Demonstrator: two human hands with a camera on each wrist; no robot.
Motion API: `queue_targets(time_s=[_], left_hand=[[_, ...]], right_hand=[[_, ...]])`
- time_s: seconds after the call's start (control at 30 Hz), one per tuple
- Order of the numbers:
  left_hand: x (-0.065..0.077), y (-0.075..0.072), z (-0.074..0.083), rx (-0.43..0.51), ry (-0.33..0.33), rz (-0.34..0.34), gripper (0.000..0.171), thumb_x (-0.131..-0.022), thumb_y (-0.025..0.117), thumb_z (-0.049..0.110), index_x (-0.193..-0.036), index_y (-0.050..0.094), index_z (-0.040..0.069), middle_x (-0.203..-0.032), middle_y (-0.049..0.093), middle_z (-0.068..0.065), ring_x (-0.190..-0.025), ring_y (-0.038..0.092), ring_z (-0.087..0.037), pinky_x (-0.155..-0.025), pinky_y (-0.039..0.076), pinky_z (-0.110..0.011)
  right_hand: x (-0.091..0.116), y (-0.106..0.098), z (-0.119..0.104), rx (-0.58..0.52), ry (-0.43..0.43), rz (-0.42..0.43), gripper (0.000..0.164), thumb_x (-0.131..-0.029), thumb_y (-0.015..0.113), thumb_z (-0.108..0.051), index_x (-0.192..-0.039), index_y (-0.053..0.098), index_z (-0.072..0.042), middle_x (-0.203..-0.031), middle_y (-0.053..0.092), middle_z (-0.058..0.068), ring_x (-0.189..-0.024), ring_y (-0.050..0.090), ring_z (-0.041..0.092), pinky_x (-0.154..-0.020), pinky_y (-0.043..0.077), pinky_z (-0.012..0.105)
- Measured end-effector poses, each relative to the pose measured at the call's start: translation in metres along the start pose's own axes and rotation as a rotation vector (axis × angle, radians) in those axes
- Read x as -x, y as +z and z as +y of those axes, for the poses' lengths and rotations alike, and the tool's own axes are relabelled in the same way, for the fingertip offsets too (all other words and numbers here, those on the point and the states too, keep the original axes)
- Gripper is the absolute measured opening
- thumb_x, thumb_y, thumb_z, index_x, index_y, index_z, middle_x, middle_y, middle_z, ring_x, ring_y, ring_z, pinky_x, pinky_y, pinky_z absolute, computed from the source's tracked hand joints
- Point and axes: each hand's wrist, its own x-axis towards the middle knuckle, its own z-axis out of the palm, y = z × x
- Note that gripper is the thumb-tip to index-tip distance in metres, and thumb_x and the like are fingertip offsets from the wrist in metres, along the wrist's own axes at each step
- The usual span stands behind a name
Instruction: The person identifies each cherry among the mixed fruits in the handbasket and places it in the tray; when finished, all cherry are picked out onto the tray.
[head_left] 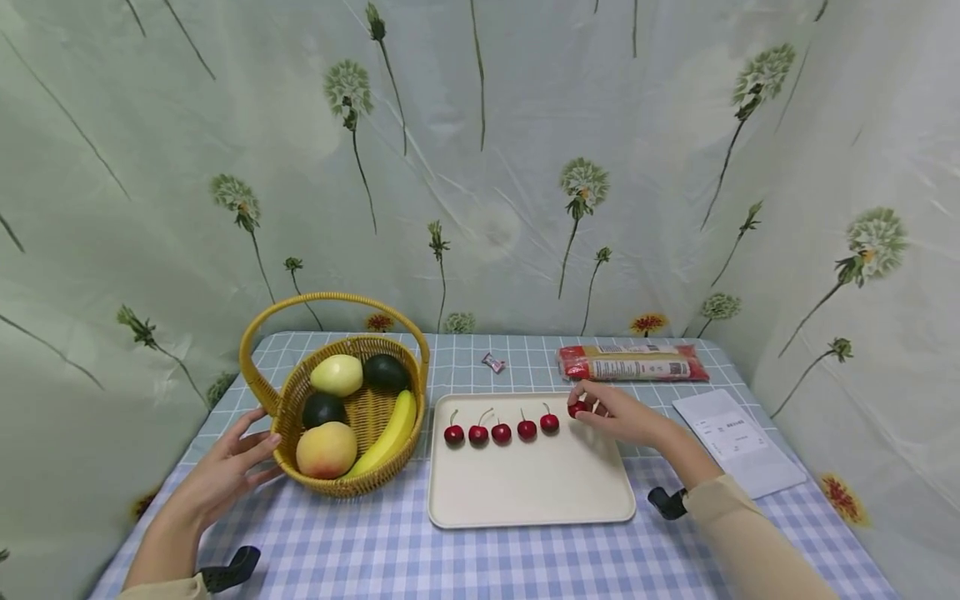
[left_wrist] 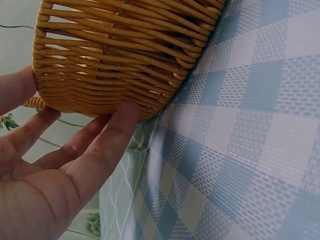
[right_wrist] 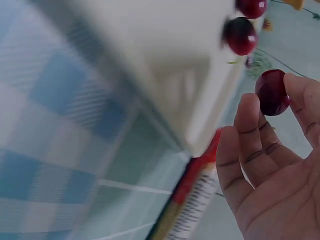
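Observation:
My right hand [head_left: 611,414] pinches a dark red cherry [right_wrist: 272,92] between thumb and fingertips, over the upper right corner of the beige tray [head_left: 532,496]. To its left, several stemmed cherries [head_left: 501,433] sit in a row on the tray. My left hand [head_left: 225,471] touches the left side of the yellow woven basket [head_left: 367,487], its fingers resting along the wickerwork with little bend. Inside the basket lie a peach [head_left: 326,451], a banana [head_left: 390,433], a pale yellow-green fruit [head_left: 337,375] and two dark green fruits [head_left: 386,372].
A small wrapped candy [head_left: 493,362] lies behind the tray. At the back right is a red and yellow plastic-wrapped package [head_left: 633,363]. A white labelled packet [head_left: 738,442] lies right of the tray. The checked tablecloth [head_left: 360,550] meets a floral curtain [head_left: 495,167] behind.

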Motion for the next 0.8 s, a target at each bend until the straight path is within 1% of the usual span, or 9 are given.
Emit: queue_targets(time_s=[0.13, 0.2, 0.33, 0.43, 0.5, 0.6, 0.73, 0.8], left_hand=[[0.002, 0.0, 0.002, -0.021, 0.002, 0.011, 0.082, -0.113, 0.056, 0.032, -0.171, 0.001, 0.012, -0.165, 0.029, -0.031, -0.108, 0.058, 0.011, -0.102, 0.063, -0.038], [0.003, 0.0, 0.003, -0.027, 0.005, 0.015, 0.082, -0.114, 0.056, 0.033, -0.171, 0.001, 0.012, -0.165, 0.028, -0.032, -0.108, 0.058, 0.012, -0.102, 0.063, -0.038], [0.005, 0.001, 0.003, -0.033, 0.011, 0.015, 0.082, -0.114, 0.054, 0.032, -0.171, 0.0, 0.011, -0.166, 0.027, -0.033, -0.107, 0.057, 0.013, -0.101, 0.063, -0.038], [0.007, 0.002, 0.003, -0.039, 0.012, 0.012, 0.081, -0.115, 0.053, 0.031, -0.172, -0.001, 0.011, -0.165, 0.027, -0.034, -0.108, 0.057, 0.013, -0.102, 0.063, -0.039], [0.008, 0.002, 0.003, -0.045, 0.01, 0.01, 0.081, -0.115, 0.053, 0.032, -0.172, -0.001, 0.011, -0.166, 0.027, -0.034, -0.108, 0.056, 0.012, -0.102, 0.063, -0.039], [0.008, 0.003, 0.005, -0.055, 0.008, 0.007, 0.082, -0.115, 0.052, 0.033, -0.172, -0.002, 0.012, -0.167, 0.025, -0.035, -0.111, 0.056, 0.01, -0.104, 0.062, -0.041], [0.007, 0.004, 0.006, -0.073, 0.009, 0.006, 0.082, -0.115, 0.051, 0.035, -0.172, -0.003, 0.012, -0.167, 0.025, -0.035, -0.117, 0.056, 0.004, -0.104, 0.062, -0.042], [0.007, 0.005, 0.006, -0.083, 0.008, 0.006, 0.082, -0.115, 0.051, 0.035, -0.173, -0.003, 0.012, -0.167, 0.025, -0.036, -0.121, 0.056, -0.001, -0.104, 0.062, -0.043]], right_hand=[[0.001, 0.006, 0.004, -0.018, 0.033, -0.054, 0.013, -0.109, 0.063, -0.019, -0.122, 0.061, -0.014, -0.101, 0.069, 0.007, -0.085, 0.062, 0.017, -0.072, 0.054, 0.026], [-0.002, 0.008, 0.005, -0.015, 0.048, -0.074, 0.013, -0.11, 0.063, -0.019, -0.122, 0.061, -0.015, -0.1, 0.068, 0.006, -0.084, 0.062, 0.017, -0.071, 0.054, 0.026], [-0.007, 0.012, 0.004, 0.026, 0.077, -0.091, 0.012, -0.109, 0.064, -0.018, -0.121, 0.062, -0.019, -0.099, 0.066, 0.001, -0.086, 0.059, 0.016, -0.074, 0.053, 0.028], [-0.009, 0.013, 0.003, 0.06, 0.1, -0.101, 0.015, -0.108, 0.066, -0.019, -0.122, 0.063, -0.02, -0.099, 0.065, -0.001, -0.088, 0.058, 0.016, -0.077, 0.052, 0.029], [-0.01, 0.014, 0.003, 0.071, 0.117, -0.102, 0.018, -0.107, 0.067, -0.021, -0.124, 0.063, -0.02, -0.099, 0.065, -0.001, -0.088, 0.058, 0.016, -0.077, 0.053, 0.029], [-0.009, 0.015, 0.004, 0.083, 0.13, -0.092, 0.022, -0.106, 0.07, -0.021, -0.126, 0.062, -0.016, -0.099, 0.066, -0.001, -0.087, 0.058, 0.015, -0.077, 0.054, 0.028], [-0.008, 0.015, 0.006, 0.09, 0.109, -0.07, 0.026, -0.104, 0.072, -0.018, -0.127, 0.064, -0.01, -0.1, 0.066, 0.001, -0.088, 0.058, 0.014, -0.077, 0.054, 0.027], [-0.007, 0.015, 0.008, 0.085, 0.104, -0.053, 0.027, -0.103, 0.073, -0.016, -0.128, 0.066, -0.009, -0.102, 0.066, 0.001, -0.09, 0.058, 0.013, -0.078, 0.055, 0.026]])
